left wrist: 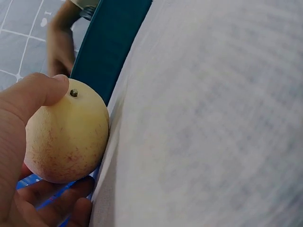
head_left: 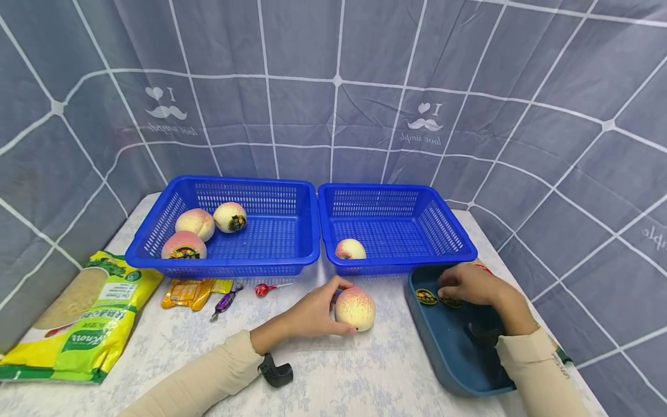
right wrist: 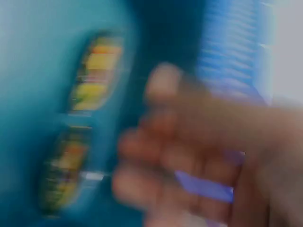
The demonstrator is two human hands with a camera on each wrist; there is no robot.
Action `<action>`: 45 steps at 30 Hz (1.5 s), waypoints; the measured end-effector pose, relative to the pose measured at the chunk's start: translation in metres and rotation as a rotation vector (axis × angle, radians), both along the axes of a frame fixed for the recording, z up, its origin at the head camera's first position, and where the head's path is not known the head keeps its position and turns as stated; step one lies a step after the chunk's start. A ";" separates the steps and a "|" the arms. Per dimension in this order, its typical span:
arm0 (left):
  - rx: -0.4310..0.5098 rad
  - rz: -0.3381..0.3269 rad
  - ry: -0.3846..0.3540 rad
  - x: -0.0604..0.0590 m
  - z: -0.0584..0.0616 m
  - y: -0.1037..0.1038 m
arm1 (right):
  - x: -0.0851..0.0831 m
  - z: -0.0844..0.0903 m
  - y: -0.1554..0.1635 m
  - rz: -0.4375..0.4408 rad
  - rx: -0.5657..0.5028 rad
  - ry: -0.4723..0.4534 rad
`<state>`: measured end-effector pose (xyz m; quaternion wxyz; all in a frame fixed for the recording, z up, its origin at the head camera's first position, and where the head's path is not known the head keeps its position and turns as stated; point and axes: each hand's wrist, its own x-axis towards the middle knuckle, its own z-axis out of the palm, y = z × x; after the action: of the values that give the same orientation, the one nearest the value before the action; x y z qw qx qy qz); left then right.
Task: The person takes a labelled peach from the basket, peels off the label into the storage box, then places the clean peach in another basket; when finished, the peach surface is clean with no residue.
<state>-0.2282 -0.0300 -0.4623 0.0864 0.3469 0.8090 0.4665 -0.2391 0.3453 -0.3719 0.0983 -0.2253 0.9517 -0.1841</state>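
My left hand (head_left: pixel 339 307) grips a pink-and-yellow peach (head_left: pixel 356 308) that sits on the table just in front of the right blue basket (head_left: pixel 448 231). In the left wrist view the thumb (left wrist: pixel 40 92) lies by the stem of the peach (left wrist: pixel 66 137) and the fingers (left wrist: pixel 52 201) curl under it. My right hand (head_left: pixel 449 289) is inside a dark teal tray (head_left: pixel 443 347), with bent fingers over round fruit stickers (head_left: pixel 426 296). The right wrist view is blurred; it shows the stickers (right wrist: pixel 94 66) beside curled fingers (right wrist: pixel 161 156). Whether a sticker is pinched cannot be seen.
The left blue basket (head_left: pixel 281 231) holds three peaches (head_left: pixel 195 223); the right one holds a single peach (head_left: pixel 350 249). A yellow-green bag (head_left: pixel 83 324), sweets (head_left: pixel 193 291) and a lollipop (head_left: pixel 263 289) lie at the front left. A grey checked cloth backs the table.
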 end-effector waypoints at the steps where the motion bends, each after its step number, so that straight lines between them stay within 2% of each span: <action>1: 0.005 -0.003 0.002 0.000 0.000 0.000 | 0.000 0.006 0.005 0.019 -0.092 0.008; 4: 0.019 -0.013 0.001 0.002 0.002 0.000 | -0.003 0.019 0.018 -0.043 -0.297 0.122; 6: 0.036 -0.025 0.005 0.003 0.009 0.000 | -0.009 0.023 0.029 -0.128 -0.365 0.204; 8: 0.069 -0.044 0.020 0.003 0.022 -0.001 | -0.018 0.023 0.040 -0.193 -0.379 0.235; 11: 0.145 -0.065 0.063 -0.005 0.053 -0.001 | -0.033 0.017 0.058 -0.252 -0.361 0.176; 14: 0.223 -0.066 0.102 -0.026 0.095 -0.001 | -0.043 0.008 0.072 -0.298 -0.342 0.081; 17: 0.271 -0.050 0.092 -0.058 0.134 0.002 | -0.046 -0.001 0.079 -0.330 -0.331 0.028; 19: 0.266 -0.031 0.072 -0.081 0.152 0.005 | -0.045 -0.004 0.082 -0.332 -0.337 0.007; 21: 0.234 -0.015 0.055 -0.104 0.162 0.010 | -0.042 -0.007 0.085 -0.323 -0.350 -0.015; 23: 0.169 -0.003 0.049 -0.124 0.164 0.016 | -0.040 -0.009 0.088 -0.302 -0.371 -0.033; 26: 0.031 0.011 0.070 -0.150 0.157 0.025 | -0.038 -0.011 0.091 -0.266 -0.380 -0.043; 29: -0.092 0.011 0.050 -0.170 0.146 0.030 | -0.038 -0.012 0.092 -0.241 -0.370 -0.037; 31: -0.153 0.015 0.021 -0.179 0.139 0.029 | -0.041 -0.011 0.092 -0.232 -0.350 -0.044; 34: -0.234 0.048 -0.034 -0.188 0.129 0.025 | -0.045 -0.008 0.089 -0.229 -0.331 -0.073; 38: -0.348 0.068 -0.064 -0.192 0.121 0.025 | -0.048 -0.003 0.086 -0.224 -0.312 -0.100; 41: -0.428 0.048 -0.043 -0.192 0.122 0.031 | -0.048 0.001 0.086 -0.218 -0.308 -0.086; 45: -0.611 0.046 0.036 -0.190 0.127 0.039 | -0.049 0.006 0.085 -0.210 -0.301 -0.066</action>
<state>-0.4185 0.0086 -0.3353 0.1620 0.2947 0.9209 0.1973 -0.2878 0.4303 -0.3660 0.0746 -0.1308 0.9279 -0.3411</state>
